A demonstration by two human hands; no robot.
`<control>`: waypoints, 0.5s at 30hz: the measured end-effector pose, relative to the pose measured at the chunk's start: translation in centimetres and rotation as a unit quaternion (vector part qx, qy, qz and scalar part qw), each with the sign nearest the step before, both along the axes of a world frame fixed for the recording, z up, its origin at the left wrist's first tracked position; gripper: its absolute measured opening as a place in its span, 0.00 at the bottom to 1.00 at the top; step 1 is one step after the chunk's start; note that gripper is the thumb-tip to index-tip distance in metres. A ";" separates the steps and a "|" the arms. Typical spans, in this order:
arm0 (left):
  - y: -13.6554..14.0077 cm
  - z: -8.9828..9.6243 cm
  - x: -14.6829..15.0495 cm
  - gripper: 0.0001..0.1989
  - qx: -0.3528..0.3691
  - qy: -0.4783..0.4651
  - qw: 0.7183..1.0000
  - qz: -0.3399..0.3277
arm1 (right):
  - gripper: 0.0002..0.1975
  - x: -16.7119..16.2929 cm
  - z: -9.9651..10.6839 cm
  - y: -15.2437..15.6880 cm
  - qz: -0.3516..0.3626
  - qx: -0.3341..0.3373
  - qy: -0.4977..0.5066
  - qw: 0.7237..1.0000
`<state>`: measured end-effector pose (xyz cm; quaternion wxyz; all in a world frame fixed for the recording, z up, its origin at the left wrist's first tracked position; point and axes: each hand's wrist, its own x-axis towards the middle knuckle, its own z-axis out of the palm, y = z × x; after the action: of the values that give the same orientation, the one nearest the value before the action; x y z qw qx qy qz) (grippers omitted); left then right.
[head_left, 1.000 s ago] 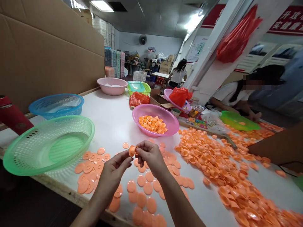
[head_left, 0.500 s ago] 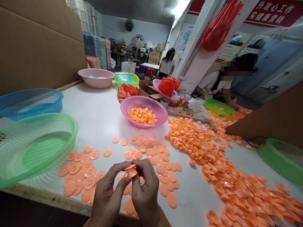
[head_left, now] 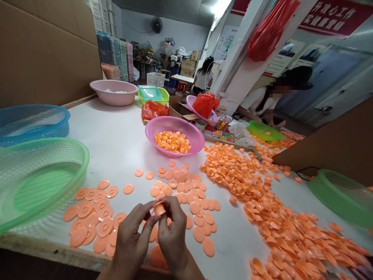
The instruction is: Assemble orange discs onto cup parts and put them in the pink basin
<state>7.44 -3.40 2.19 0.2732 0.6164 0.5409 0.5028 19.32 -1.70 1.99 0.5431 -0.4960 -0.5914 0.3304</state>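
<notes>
Between the fingertips of both hands is a small orange plastic cup-shaped piece (head_left: 159,209), held just above the table near its front edge. My left hand (head_left: 134,233) pinches it from the left with thumb and index finger. From the right, my right hand (head_left: 174,229) grips it with its thumb and fingers. The fingers partly cover the piece, so I cannot tell whether a disc is joined to it. Flat orange discs (head_left: 105,227) lie in a spread left of my hands, and more orange discs (head_left: 201,217) lie beyond and to the right.
A pink bowl (head_left: 175,120) with orange pieces stands ahead. A large heap of orange cup-shaped pieces (head_left: 233,171) covers the right side. Green (head_left: 84,155) and blue baskets (head_left: 65,120) stand at left, another green basket (head_left: 335,194) at right. A co-worker (head_left: 262,97) sits beyond the heap.
The orange piece has been tilted between my fingers; its wide flat rim showed on top before, and now its rounded side faces me. Both hands stay close together. The view has shifted slightly.
</notes>
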 end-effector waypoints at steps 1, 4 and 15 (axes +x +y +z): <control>0.3 -0.4 -0.7 0.16 -0.004 0.016 1.000 -0.002 | 0.06 0.2 0.2 1.2 0.014 -0.038 0.013 0.999; 1.2 -2.4 -3.9 0.19 -0.024 0.085 0.996 0.006 | 0.04 1.5 2.0 7.1 0.005 -0.119 0.044 0.992; 0.5 -8.5 -8.4 0.19 -0.029 0.434 0.900 -0.001 | 0.22 14.9 1.0 13.8 -0.118 -0.105 -0.022 0.987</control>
<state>-0.99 -2.90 -6.35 0.0290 0.7661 0.6194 0.1692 34.19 12.11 3.03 0.5099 -0.6238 -0.5030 0.3130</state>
